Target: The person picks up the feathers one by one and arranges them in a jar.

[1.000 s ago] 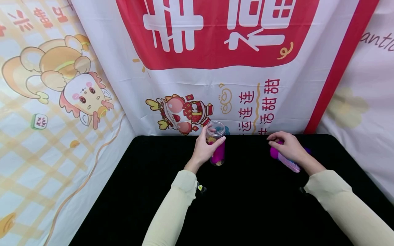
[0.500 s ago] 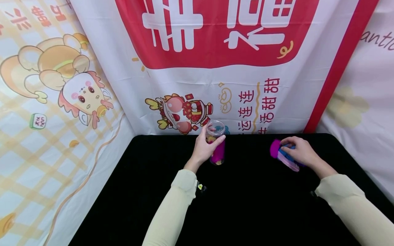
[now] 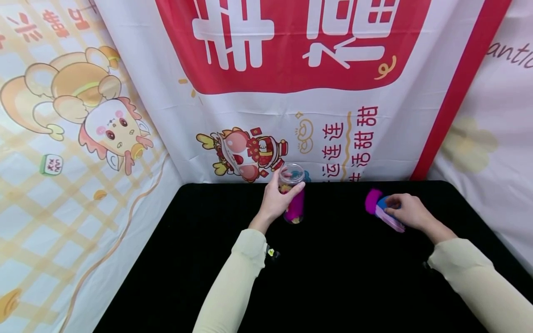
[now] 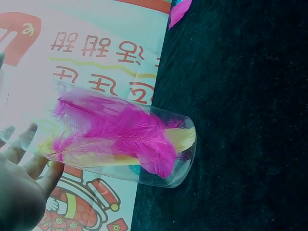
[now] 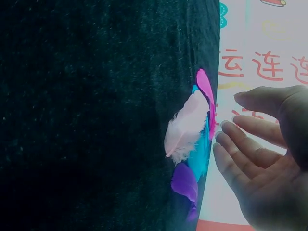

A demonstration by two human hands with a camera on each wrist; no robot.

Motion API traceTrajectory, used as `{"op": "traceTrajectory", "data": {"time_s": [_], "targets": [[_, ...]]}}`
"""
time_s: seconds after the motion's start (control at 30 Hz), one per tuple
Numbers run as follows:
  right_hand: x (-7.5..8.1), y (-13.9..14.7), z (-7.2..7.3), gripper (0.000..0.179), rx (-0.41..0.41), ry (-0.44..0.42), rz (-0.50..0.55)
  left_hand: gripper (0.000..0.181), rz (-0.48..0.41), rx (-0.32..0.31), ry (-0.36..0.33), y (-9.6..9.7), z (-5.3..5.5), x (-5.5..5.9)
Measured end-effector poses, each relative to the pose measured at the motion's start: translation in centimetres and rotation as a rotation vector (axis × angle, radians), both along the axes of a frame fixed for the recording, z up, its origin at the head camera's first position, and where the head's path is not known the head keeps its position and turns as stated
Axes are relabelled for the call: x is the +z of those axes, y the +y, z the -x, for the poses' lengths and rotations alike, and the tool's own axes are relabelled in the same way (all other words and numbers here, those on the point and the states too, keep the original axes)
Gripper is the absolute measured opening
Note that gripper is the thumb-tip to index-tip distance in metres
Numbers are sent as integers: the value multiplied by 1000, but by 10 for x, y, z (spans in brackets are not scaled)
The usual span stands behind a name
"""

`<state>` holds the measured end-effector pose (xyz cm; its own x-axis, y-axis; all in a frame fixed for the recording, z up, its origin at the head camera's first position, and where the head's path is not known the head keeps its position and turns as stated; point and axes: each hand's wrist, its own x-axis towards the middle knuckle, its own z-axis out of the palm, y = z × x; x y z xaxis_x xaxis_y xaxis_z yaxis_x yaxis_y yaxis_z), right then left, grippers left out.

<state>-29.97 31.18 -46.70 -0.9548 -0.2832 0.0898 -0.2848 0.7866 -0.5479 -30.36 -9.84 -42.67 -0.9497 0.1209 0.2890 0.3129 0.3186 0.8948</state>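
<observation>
My left hand [image 3: 275, 199] grips a clear, lidless jar [image 3: 292, 172] that stands upright near the table's far edge. Inside it, magenta feathers [image 4: 130, 134] and pale yellow feathers [image 4: 185, 139] show through the wall. A small pile of loose feathers lies at the right: a magenta feather [image 3: 372, 201], a pale pink feather [image 3: 389, 219], a blue feather [image 3: 383, 203] and a purple feather [image 5: 185, 183]. Over this pile hovers my right hand [image 3: 410, 210], thumb apart from its loosely bent fingers, nothing between them in the right wrist view.
Black cloth covers the table [image 3: 333, 277]. A white and red printed banner [image 3: 345, 101] hangs right behind its far edge. Another printed cloth [image 3: 75, 185] closes off the left side, and a pale cloth [image 3: 491, 152] the right.
My right hand has drawn back to the right and slightly toward me over the loose feathers, uncovering the magenta and blue ones. The left hand and jar have stayed in place.
</observation>
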Motion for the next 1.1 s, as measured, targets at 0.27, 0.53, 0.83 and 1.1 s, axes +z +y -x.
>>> {"op": "traceTrajectory", "data": {"time_s": [0.27,0.53,0.83,1.1], "targets": [[-7,2,3,34,8,-10,-18,82,17,9,13,1,0,3],[-11,3,5,29,7,-27,-33,80,13,5,-7,2,2,3],[-11,3,6,25,15,-49,-56,67,-7,-2,2,3,5,2],[-13,4,8,20,27,-48,-57,69,-5,-9,-2,3,5,3]]}}
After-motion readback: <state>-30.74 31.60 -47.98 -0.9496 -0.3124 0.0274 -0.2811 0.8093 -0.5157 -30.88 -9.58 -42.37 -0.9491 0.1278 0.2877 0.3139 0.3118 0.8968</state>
